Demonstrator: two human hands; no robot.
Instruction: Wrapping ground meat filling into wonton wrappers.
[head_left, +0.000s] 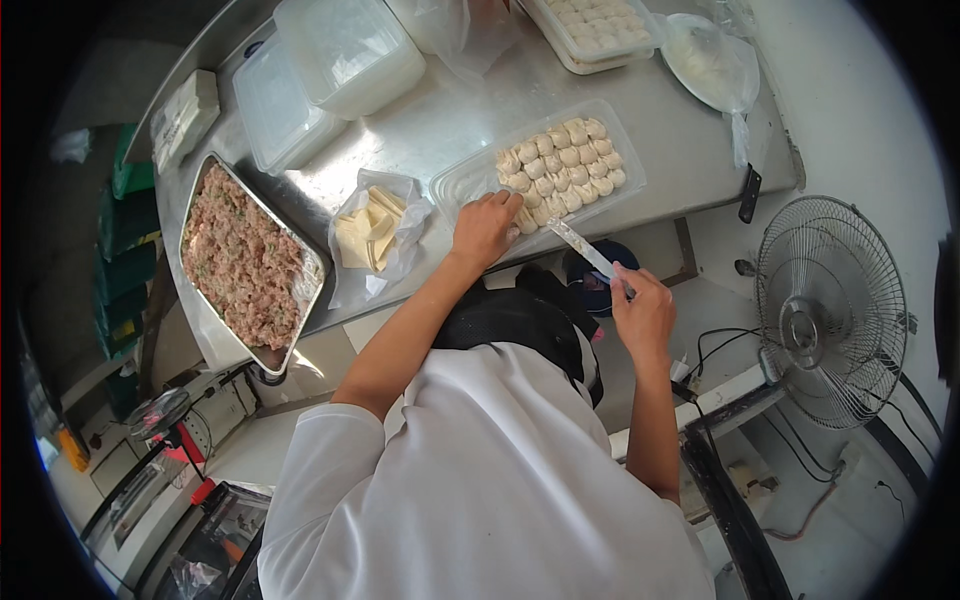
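My right hand (643, 306) grips a narrow flat spreading blade (581, 247), smeared with pale residue, its tip over the near edge of a clear plastic container (461, 180). Rows of filled wontons (562, 165) cover the right part of that container. My left hand (486, 231) is at the container's near side, fingers bent beside the closest wontons; whether it holds one is hidden. To its left, a stack of wonton wrappers (371, 229) lies on an open plastic bag (416, 217). Farther left, a metal tray (309, 262) is filled with minced meat (244, 251) flecked with green.
Lidded plastic boxes (352, 60) stand at the back of the steel table (457, 101). More wontons fill stacked containers (600, 34) at back right, near a tied bag (712, 64). A black-handled knife (748, 195) juts over the right edge, above a wire-caged fan (831, 311).
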